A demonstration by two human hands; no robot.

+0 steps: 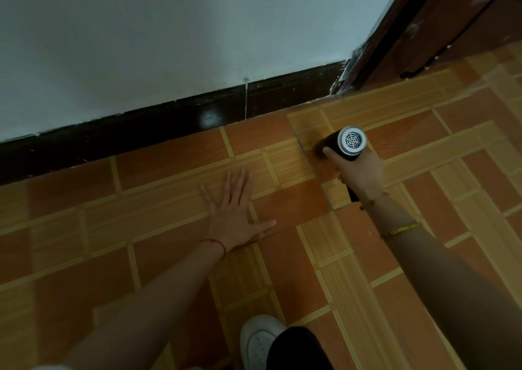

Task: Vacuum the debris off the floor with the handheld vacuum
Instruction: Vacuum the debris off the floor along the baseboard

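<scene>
The glossy floor of orange and yellow wood-grain tiles [169, 256] meets a matte white wall [169, 30] along a dark, chipped baseboard [113, 135]. The left grip [234, 214] lies flat on the tiles, fingers straight and spread, holding nothing. The right grip [358, 174] curls round the black cylindrical handheld vacuum [348, 143], which points down at the floor near the baseboard with its round silver mesh end facing up.

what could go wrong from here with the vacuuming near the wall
1. The left hand lies flat on the floor just beside the handheld vacuum; a sweep that way could bump its fingers.
2. The right hand grips the vacuum with its nose hidden from view, close to the dark baseboard, so it might knock or scrape it.
3. The light is dim and debris hardly shows, so bits may be missed.
</scene>
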